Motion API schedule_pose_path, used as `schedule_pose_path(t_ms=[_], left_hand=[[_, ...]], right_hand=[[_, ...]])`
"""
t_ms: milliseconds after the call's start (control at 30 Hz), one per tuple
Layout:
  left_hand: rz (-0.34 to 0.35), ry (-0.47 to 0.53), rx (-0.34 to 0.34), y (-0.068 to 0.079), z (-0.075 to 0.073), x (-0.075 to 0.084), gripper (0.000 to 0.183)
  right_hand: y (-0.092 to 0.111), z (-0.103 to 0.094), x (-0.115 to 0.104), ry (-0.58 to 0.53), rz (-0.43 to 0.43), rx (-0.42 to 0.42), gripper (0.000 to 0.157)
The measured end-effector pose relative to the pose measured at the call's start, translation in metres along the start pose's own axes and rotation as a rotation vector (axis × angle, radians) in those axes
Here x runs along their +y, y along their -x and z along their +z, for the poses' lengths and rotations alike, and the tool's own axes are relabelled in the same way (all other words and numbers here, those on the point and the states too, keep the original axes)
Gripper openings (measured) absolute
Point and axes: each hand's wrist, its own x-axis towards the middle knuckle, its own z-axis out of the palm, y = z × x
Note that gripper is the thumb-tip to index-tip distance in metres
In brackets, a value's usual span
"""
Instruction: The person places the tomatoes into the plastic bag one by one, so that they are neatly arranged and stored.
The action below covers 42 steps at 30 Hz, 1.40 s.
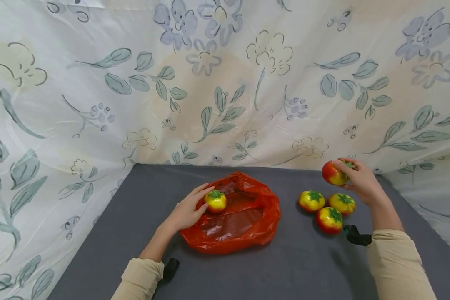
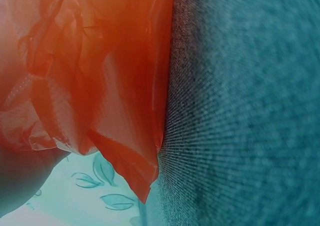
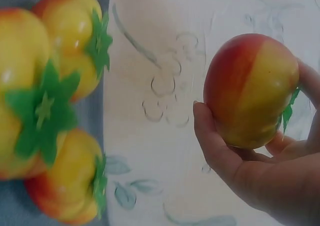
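A red plastic bag [image 1: 273,216] lies with its mouth spread wide. At its left side, my left hand [image 1: 187,210] holds a red-and-yellow toy tomato [image 1: 216,202] within the bag's mouth, thumb in front and fingers behind. In the left wrist view the crumpled bag [image 2: 115,76] hides most of those fingers. My right hand [image 1: 363,181] grips another toy tomato [image 3: 250,91], raised above the table on the right. Below it sit three more: one on the left [image 1: 310,201], one on the right [image 1: 342,204] and one in front [image 1: 329,221].
A dark grey cloth covers the table [image 1: 270,271]. Flower-printed fabric [image 1: 225,96] hangs behind it and along both sides. Black wrist mounts [image 1: 356,236] show at both sleeves.
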Motion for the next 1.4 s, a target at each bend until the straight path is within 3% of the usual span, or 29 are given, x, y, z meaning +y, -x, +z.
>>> schedule_pose_path(t_ms=[200, 567, 1033, 1400], left_hand=[[-0.005, -0.003, 0.002, 0.001, 0.001, 0.001, 0.055], [-0.003, -0.019, 0.008, 0.003, 0.0, 0.004, 0.054], [0.019, -0.031, 0.004, 0.0, 0.002, 0.001, 0.053], [0.023, -0.027, 0.004, 0.0, 0.002, -0.002, 0.054]], right_hand=[[-0.004, 0.019, -0.017, 0.052, -0.016, -0.072, 0.087], [-0.011, 0.051, -0.038, 0.115, -0.053, -0.105, 0.082], [-0.013, 0.094, -0.045, 0.104, -0.095, -0.234, 0.077], [-0.012, 0.138, -0.052, 0.029, -0.107, -0.358, 0.07]])
